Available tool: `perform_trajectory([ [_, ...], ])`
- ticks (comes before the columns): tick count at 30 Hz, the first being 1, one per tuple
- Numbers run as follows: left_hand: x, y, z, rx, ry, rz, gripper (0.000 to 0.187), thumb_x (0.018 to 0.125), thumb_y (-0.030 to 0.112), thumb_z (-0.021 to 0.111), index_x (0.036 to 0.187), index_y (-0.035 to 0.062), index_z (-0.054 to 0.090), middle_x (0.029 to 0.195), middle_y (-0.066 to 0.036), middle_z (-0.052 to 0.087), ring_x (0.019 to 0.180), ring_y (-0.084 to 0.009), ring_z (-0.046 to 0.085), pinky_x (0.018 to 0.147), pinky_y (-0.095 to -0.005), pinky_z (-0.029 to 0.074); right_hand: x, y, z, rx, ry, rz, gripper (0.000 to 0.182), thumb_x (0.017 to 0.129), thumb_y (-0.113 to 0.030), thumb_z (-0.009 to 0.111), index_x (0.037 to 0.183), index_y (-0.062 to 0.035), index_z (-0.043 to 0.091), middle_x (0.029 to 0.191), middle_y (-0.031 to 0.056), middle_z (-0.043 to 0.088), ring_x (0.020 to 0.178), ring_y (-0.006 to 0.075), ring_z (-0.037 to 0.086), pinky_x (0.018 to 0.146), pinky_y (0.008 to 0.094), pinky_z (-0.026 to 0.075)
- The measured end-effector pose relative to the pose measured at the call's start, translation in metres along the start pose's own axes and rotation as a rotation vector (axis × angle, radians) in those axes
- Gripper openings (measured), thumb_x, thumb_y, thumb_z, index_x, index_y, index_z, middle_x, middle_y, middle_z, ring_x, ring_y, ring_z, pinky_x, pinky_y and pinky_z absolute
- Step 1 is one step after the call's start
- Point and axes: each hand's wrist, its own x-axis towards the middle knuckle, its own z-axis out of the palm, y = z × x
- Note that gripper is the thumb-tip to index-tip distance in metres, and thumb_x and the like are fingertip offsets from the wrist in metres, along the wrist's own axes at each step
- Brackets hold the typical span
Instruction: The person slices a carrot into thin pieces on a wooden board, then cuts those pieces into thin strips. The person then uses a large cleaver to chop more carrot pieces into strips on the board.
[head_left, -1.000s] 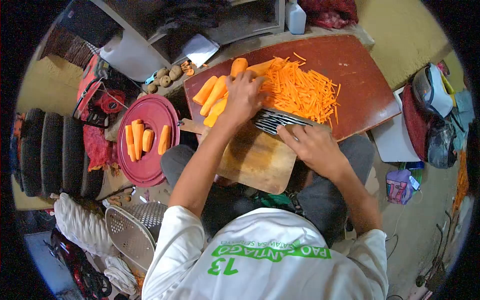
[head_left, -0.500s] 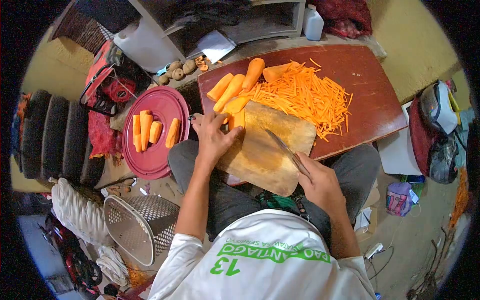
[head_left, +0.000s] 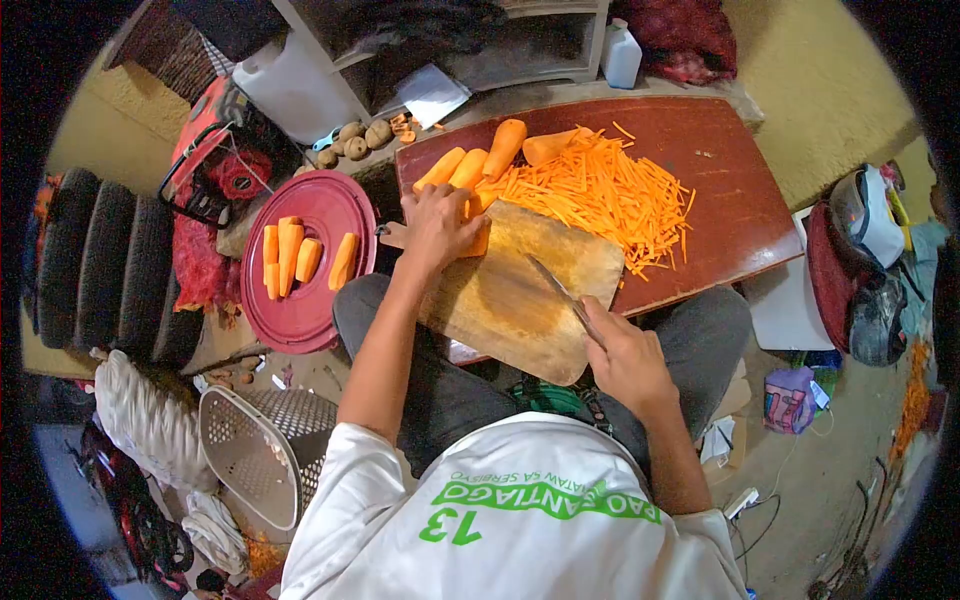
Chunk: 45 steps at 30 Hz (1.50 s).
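My left hand (head_left: 440, 228) reaches over the top left corner of the wooden cutting board (head_left: 505, 320), fingers stretched and apart over the peeled carrots (head_left: 468, 168). Part of a carrot piece (head_left: 477, 241) shows beneath its thumb; the palm hides the rest. My right hand (head_left: 630, 360) grips the handle of a knife (head_left: 556, 285), whose blade slants up and left over the board. Beyond the board lies a heap of carrot sticks (head_left: 600, 205), with more whole peeled carrots (head_left: 505, 145) at its left. A brown piece with a dark tip (head_left: 391, 235) sticks out beside my left wrist.
The board rests on a red table (head_left: 740, 190) over my legs. To the left, a round red lid (head_left: 325, 200) bears several carrots (head_left: 290, 245). Potatoes (head_left: 355, 148) lie behind it. A white perforated basket (head_left: 250, 455) and stacked tires (head_left: 105, 265) stand further left.
My left hand has moved forward from the cut carrot piece, over the carrots at the board's corner. The knife stays in my right hand, nearly in place. The view has shifted slightly.
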Motion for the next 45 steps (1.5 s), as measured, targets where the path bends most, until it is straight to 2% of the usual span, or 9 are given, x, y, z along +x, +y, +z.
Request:
perform_trajectory([
  [3,0.009,0.003,0.006,0.057,-0.11,-0.069,0.04,0.086,0.041,0.083,0.114,0.0129,0.08,0.109,-0.011,0.077,0.109,-0.0323,0.067,0.092,-0.0523,0.04,-0.002,0.003,0.002,0.018,-0.06,0.016,0.051,0.105,-0.021,0.058,0.154,-0.009,0.05,0.133,0.0249,0.071,0.117,0.0447,0.071,0.091,0.06,0.057],
  [10,-0.017,0.046,-0.013,0.034,0.115,0.008,0.039,0.086,0.041,0.08,0.109,0.0096,0.077,0.098,-0.015,0.077,0.102,-0.0354,0.069,0.095,-0.0552,0.041,-0.004,0.004,0.006,0.08,-0.004,0.006,0.051,0.104,-0.02,0.059,0.153,-0.0078,0.049,0.123,0.0279,0.073,0.11,0.0497,0.071,0.09,0.0621,0.057],
  [12,-0.04,0.075,-0.022,0.031,0.014,-0.051,0.042,0.086,0.042,0.083,0.112,0.0085,0.077,0.099,-0.017,0.076,0.104,-0.0385,0.069,0.098,-0.055,0.044,0.003,0.002,-0.002,0.097,-0.028,0.046,0.051,0.103,-0.018,0.059,0.151,-0.0071,0.049,0.119,0.0297,0.073,0.107,0.0515,0.07,0.089,0.0618,0.057],
  [15,-0.07,0.113,-0.014,-0.161,-0.08,-0.159,0.043,0.087,0.039,0.086,0.114,0.0068,0.077,0.101,-0.019,0.074,0.104,-0.0409,0.068,0.096,-0.0534,0.049,0.009,0.012,-0.002,0.135,-0.013,0.009,0.046,0.102,-0.015,0.06,0.146,-0.0055,0.052,0.114,0.031,0.072,0.105,0.0527,0.07,0.087,0.0604,0.057],
  [18,-0.083,0.128,-0.015,-0.206,0.011,-0.112,0.043,0.086,0.042,0.086,0.106,0.0053,0.076,0.099,-0.015,0.071,0.098,-0.038,0.066,0.09,-0.0506,0.04,0.017,0.016,-0.002,0.199,0.066,-0.136,0.041,0.101,-0.014,0.062,0.14,-0.0031,0.057,0.109,0.0319,0.072,0.103,0.0528,0.07,0.086,0.0597,0.056],
  [24,-0.075,0.103,-0.019,-0.34,-0.042,-0.142,0.053,0.082,0.037,0.089,0.122,0.0037,0.076,0.11,-0.019,0.063,0.105,-0.0376,0.062,0.095,-0.0501,0.045,0.04,0.008,-0.009,0.292,-0.027,-0.098,0.043,0.1,-0.012,0.064,0.14,0.0035,0.06,0.107,0.0335,0.07,0.1,0.0509,0.07,0.083,0.0509,0.054],
  [33,-0.101,0.125,-0.025,-0.318,-0.197,-0.159,0.041,0.088,0.024,0.085,0.12,-0.0007,0.075,0.111,-0.023,0.062,0.108,-0.0426,0.062,0.097,-0.0498,0.052,0.01,0.006,-0.003,0.266,-0.083,-0.088,0.047,0.099,-0.008,0.067,0.143,0.0056,0.057,0.113,0.0323,0.07,0.106,0.0492,0.071,0.088,0.0455,0.056],
  [39,-0.105,0.126,-0.02,-0.358,-0.106,-0.097,0.034,0.088,0.018,0.082,0.115,-0.0011,0.074,0.106,-0.023,0.059,0.102,-0.0407,0.058,0.09,-0.0504,0.047,-0.012,-0.019,-0.008,0.276,-0.073,-0.033,0.045,0.1,-0.008,0.067,0.142,0.0045,0.059,0.118,0.0311,0.071,0.111,0.0489,0.07,0.09,0.0485,0.058],
  [45,-0.1,0.124,-0.026,-0.324,-0.114,-0.004,0.026,0.088,0.015,0.081,0.108,0.0004,0.073,0.103,-0.021,0.057,0.098,-0.0383,0.056,0.087,-0.0494,0.044,-0.029,-0.045,-0.002,0.106,-0.281,0.098,0.06,0.103,-0.017,0.063,0.157,-0.0017,0.039,0.121,0.0306,0.069,0.107,0.0541,0.068,0.086,0.0603,0.057],
])
